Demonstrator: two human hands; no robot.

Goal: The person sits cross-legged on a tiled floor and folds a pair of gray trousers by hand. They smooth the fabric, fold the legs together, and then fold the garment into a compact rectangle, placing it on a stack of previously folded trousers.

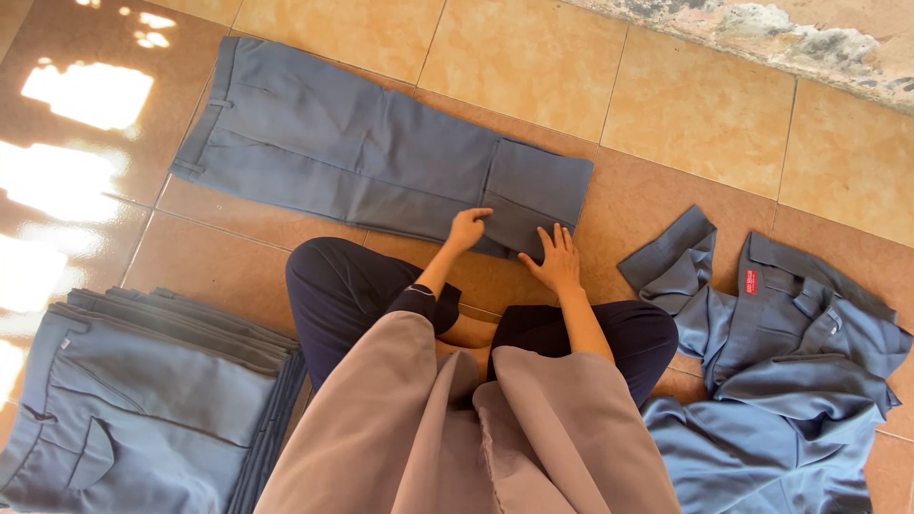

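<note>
Kneeling on a tiled floor [666, 86], a person presses both hands onto a pair of grey trousers [362, 152] laid flat just ahead of the knees. The trousers run long-ways from the waistband, up and to the left, down to the leg ends at the right, where the cuff end has been turned back over the legs as a folded flap [535, 186]. Both hands lie at that folded end, on the edge of the trousers nearest the person. The left hand [466, 228] sits just left of the flap, fingers curled and fingertips on the cloth, gripping nothing that can be seen. The right hand [555, 255] lies open and flat, fingers spread, on the flap's lower corner. Both forearms reach forward between the knees, the right nearly straight, the left angled outward. Well apart from the trousers, near the person's left knee, stands a neat stack of folded grey trousers [143, 400]; near the right knee lies a loose heap of unfolded grey garments [790, 381].
</note>
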